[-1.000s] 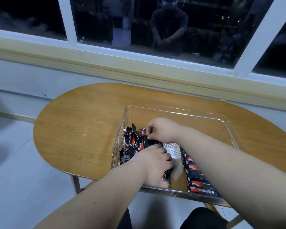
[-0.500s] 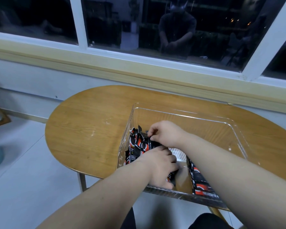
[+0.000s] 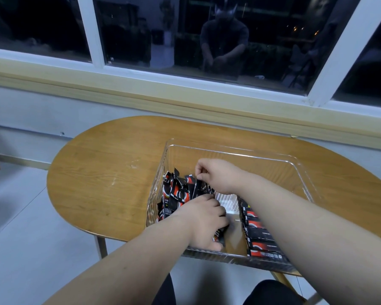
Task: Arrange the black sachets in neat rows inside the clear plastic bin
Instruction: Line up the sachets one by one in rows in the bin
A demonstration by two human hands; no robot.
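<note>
- Looking down through the head view, you are working mid-way through the arranging step: a standing cluster of black sachets (image 3: 177, 192) is leaning against the left wall of the clear plastic bin (image 3: 240, 150), which is sitting on the wooden table (image 3: 101, 172).
- Your left hand (image 3: 204, 219) is curling its fingers over the near end of that cluster and gripping several packets as a bundle; the palm is hiding how many.
- Your right hand (image 3: 217, 176) is pinching the top edge of a sachet at the cluster's far end, thumb and forefinger closed on it.
- A second row of sachets (image 3: 259, 235) is lying overlapped along the bin floor to the right, apart from the cluster, with bare floor showing between them.
- Judging from this, the next move is calling for squaring the cluster: pressing its two ends together and straightening the tilted packets gently, since thin packets are likely to fan out.
- Counting: one bin, two hands inside it and two groups of sachets. About five packets are showing in the right row, with your right forearm (image 3: 295, 216) covering part of it; the left cluster is too jumbled to count.
</note>
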